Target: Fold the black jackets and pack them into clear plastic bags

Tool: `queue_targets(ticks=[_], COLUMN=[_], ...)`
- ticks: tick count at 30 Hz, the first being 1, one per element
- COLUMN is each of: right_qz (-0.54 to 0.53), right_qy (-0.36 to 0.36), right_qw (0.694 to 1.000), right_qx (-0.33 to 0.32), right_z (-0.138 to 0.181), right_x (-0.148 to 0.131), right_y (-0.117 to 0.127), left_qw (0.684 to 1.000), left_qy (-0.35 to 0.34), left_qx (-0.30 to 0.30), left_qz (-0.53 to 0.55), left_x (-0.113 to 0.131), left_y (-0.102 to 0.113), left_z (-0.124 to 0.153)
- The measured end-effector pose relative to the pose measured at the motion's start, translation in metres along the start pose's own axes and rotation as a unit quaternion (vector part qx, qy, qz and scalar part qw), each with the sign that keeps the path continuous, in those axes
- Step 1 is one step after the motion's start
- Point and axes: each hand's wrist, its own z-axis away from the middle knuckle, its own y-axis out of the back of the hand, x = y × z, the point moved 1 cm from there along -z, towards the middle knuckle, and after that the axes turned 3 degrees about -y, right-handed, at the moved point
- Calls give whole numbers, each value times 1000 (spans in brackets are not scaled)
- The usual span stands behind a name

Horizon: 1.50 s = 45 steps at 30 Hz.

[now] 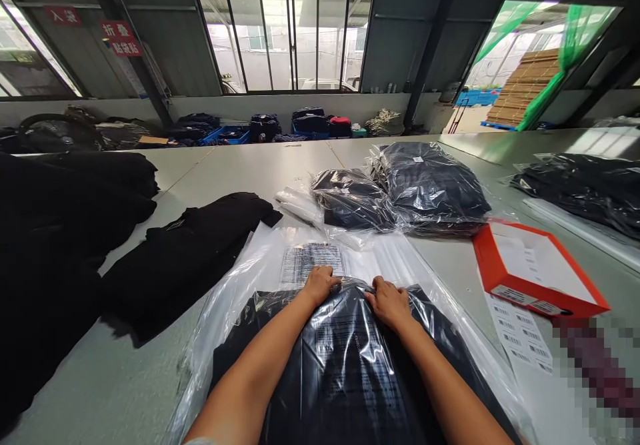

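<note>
A folded black garment [345,372] lies inside a clear plastic bag [235,285] on the table right in front of me. My left hand [319,282] and my right hand [389,302] rest side by side on the garment's far edge, fingers curled and pressing down on the plastic. Beyond my fingers, the empty end of the bag with a printed warning label [311,260] stretches flat on the table.
Two stacks of bagged dark garments [430,185] sit further back. Loose black garments [185,252] and a bigger pile [55,232] lie to the left. An orange tray [537,265] and a sheet of barcode stickers [523,338] are at right. More bagged clothes [585,188] lie far right.
</note>
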Motion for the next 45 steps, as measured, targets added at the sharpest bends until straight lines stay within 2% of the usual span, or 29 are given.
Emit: queue_targets(ticks=[4, 7, 11, 13, 15, 17, 21, 25, 29, 34, 37, 39, 45], right_qz=[48, 70, 66, 71, 73, 67, 50, 36, 18, 33, 65, 74, 57], right_qy=[-86, -133, -85, -108, -116, -80, -6, 53, 69, 42, 8, -3, 51], right_qw=[991, 983, 986, 981, 982, 989, 994, 994, 993, 989, 984, 984, 986], right_qx=[-89, -103, -128, -147, -129, -103, -100, -92, -92, -135, -164, -160, -145], right_z=[0, -2, -4, -4, -5, -8, -18, -25, -27, -20, -14, -13, -13], right_x=[3, 1, -16, -26, -36, -47, -72, -98, -112, -109, -110, -116, -144], right_y=[-2, -5, -5, -2, 0, -1, -11, -21, -26, -29, -29, -28, -38], left_qw=[999, 999, 998, 999, 999, 998, 993, 990, 992, 996, 997, 997, 997], left_qy=[-8, -7, -18, -20, -5, 30, 102, 135, 108, 46, 31, 28, 37], left_qx=[8, 16, 22, 28, 40, 50, 50, 42, 44, 48, 36, 34, 35], left_qz=[31, 50, 47, 31, 17, 6, -14, -27, -38, -65, -68, -70, -63], left_x=[-3, -3, -4, -7, -14, -23, -44, -56, -60, -63, -65, -65, -68], left_y=[-1, -3, -6, -6, -5, -2, 4, 4, 2, 4, 7, 8, 10], left_z=[0, 0, 3, 6, 12, 20, 35, 43, 46, 56, 63, 67, 79])
